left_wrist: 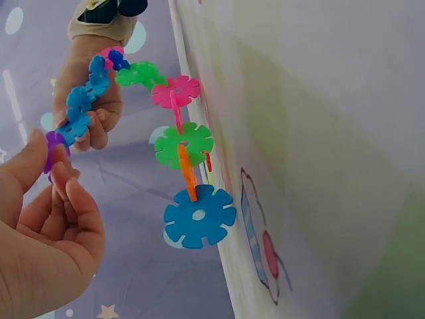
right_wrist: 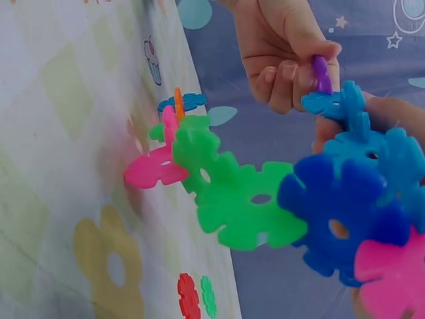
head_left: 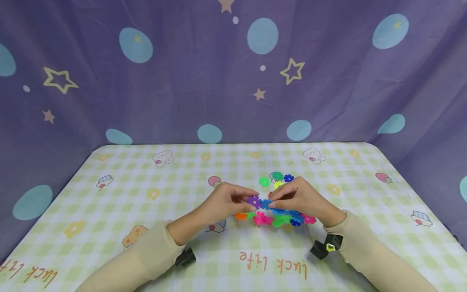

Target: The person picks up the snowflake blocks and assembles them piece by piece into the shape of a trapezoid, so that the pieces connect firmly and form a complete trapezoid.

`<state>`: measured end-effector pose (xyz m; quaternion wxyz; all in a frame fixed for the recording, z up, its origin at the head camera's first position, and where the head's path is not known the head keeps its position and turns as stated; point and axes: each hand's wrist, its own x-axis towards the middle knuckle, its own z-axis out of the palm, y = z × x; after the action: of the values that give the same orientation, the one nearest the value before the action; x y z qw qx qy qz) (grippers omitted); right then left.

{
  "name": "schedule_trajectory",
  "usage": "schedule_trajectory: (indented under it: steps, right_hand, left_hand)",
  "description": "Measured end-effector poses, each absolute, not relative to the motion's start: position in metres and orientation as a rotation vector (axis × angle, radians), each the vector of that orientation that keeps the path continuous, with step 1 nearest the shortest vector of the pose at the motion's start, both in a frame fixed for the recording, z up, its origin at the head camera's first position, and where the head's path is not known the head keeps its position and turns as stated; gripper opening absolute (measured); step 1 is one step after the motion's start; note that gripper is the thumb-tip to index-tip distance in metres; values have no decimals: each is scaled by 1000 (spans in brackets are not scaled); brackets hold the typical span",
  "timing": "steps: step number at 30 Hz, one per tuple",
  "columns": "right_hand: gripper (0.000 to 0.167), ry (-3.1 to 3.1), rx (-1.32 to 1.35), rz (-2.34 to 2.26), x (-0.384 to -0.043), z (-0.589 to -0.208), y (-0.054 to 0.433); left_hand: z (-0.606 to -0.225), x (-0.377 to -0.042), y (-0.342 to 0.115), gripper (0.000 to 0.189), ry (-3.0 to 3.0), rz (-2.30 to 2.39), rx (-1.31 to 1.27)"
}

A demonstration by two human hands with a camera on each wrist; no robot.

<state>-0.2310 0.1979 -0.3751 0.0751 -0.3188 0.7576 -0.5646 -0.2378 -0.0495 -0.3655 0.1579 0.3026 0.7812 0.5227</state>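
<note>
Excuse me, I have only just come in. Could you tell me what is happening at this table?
Someone's left hand pinches a purple piece shaped like a flower, while the right hand pinches the light blue piece next to it. The two pieces meet, but I cannot tell how firmly they fit. The light blue piece belongs to a colourful chain that curves round on the near side of the hands. Beyond them, other pieces lie on the table.

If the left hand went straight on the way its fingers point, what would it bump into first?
Past the purple flower piece it pinches, the left hand would probably meet the blue piece next to that purple one first, then the right hand. Depth is hard to judge exactly.
</note>
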Motion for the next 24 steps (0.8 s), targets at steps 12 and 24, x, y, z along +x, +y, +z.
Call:
schedule_trajectory:
  steps: [12, 24]
  right_hand:
    - [8, 2282, -1042, -1685, -229, -376, 195]
    - [9, 2132, -1106, -1637, -235, -378, 204]
  left_hand:
    - [-364, -235, -49, 28, 2167, 1499, 854]
    - [-365, -243, -55, 32, 2058, 1447, 880]
